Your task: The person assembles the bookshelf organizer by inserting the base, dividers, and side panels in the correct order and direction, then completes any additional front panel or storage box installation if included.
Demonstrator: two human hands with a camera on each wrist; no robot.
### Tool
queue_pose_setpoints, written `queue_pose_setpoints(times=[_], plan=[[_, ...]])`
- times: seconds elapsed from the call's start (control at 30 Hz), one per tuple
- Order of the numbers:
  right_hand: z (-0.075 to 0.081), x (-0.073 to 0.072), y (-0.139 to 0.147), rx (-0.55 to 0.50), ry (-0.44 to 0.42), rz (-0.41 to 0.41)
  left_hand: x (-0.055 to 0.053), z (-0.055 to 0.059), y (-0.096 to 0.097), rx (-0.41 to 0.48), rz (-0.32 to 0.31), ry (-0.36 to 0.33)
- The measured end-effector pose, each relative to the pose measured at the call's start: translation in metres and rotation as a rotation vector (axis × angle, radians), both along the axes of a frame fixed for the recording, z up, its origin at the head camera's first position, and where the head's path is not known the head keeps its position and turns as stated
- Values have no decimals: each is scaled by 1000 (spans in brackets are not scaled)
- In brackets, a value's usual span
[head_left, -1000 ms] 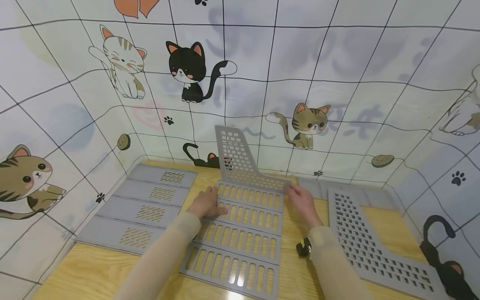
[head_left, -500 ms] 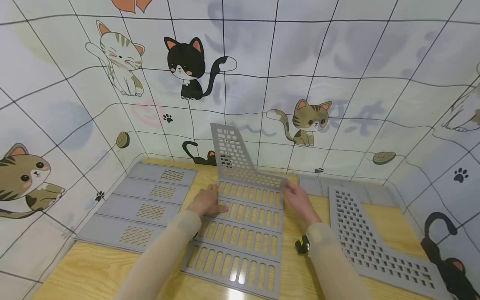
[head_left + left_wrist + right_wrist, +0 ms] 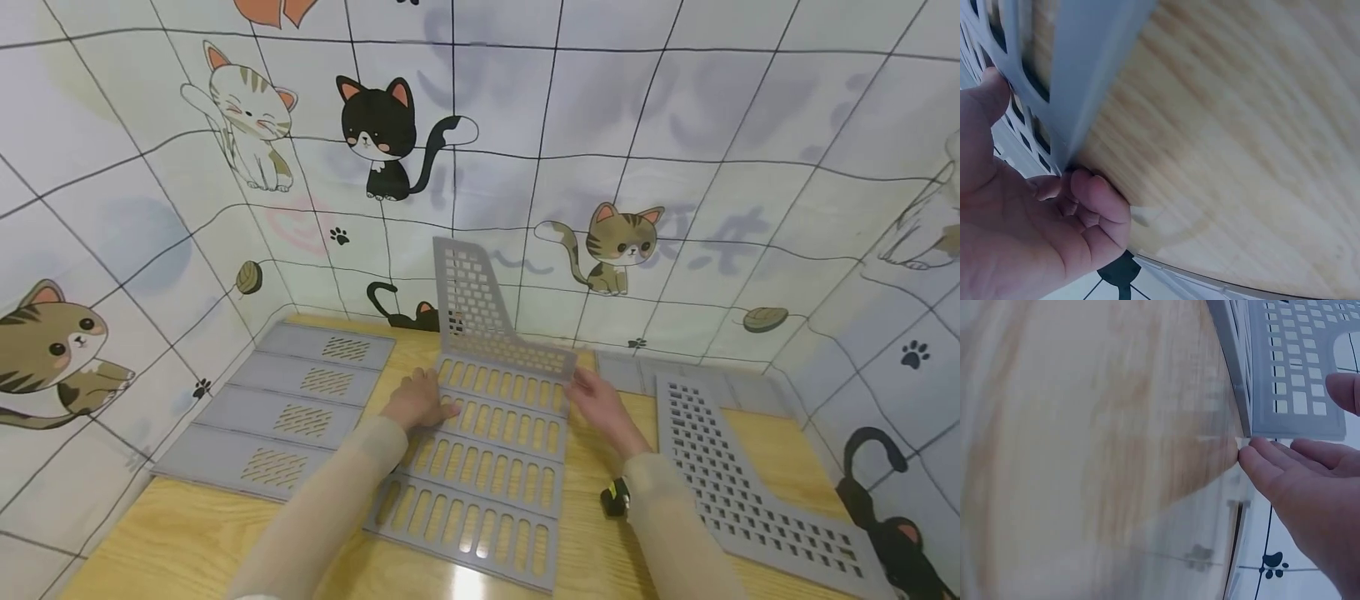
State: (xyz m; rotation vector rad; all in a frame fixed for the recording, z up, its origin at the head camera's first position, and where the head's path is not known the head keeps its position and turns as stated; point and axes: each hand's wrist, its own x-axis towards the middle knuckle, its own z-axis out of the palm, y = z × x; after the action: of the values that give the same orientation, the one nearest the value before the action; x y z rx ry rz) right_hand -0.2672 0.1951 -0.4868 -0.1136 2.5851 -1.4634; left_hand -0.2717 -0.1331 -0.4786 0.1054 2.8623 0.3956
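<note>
In the head view a grey slotted panel (image 3: pixel 501 447) with fold lines lies on the wooden table. At its far edge a grey L-shaped perforated panel (image 3: pixel 504 321) stands upright. My left hand (image 3: pixel 416 402) grips the slotted panel's left edge. In the left wrist view, the thumb (image 3: pixel 994 94) rests over its slots, with the other fingers curled at the edge. My right hand (image 3: pixel 603 408) is at the right end where both panels meet. The right wrist view has its fingers (image 3: pixel 1272 465) extended to the corner, with the thumb (image 3: pixel 1344 392) apart.
Another folded grey panel (image 3: pixel 292 379) with diagonal slits lies on the left. A second L-shaped perforated panel (image 3: pixel 757 504) lies on the right, beside narrow grey strips (image 3: pixel 675 375) at the back. Cat-patterned walls (image 3: pixel 510 125) surround the wooden table (image 3: pixel 172 542).
My right hand has moved slightly left, and the upright panel's right end has shifted nearer to line with the slotted panel's edge. My left hand has kept its place on the slotted panel.
</note>
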Motion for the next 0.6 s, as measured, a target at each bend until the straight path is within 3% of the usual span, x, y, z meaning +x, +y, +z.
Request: queue_pose_setpoints(times=[0.37, 0.47, 0.6], plan=[[-1, 12, 28, 152, 18, -5, -9, -10, 12, -59, 72, 17], [4, 23, 40, 193, 45, -7, -13, -17, 12, -27, 100, 18], [22, 47, 64, 266, 54, -25, -13, -20, 5, 88, 122, 4]])
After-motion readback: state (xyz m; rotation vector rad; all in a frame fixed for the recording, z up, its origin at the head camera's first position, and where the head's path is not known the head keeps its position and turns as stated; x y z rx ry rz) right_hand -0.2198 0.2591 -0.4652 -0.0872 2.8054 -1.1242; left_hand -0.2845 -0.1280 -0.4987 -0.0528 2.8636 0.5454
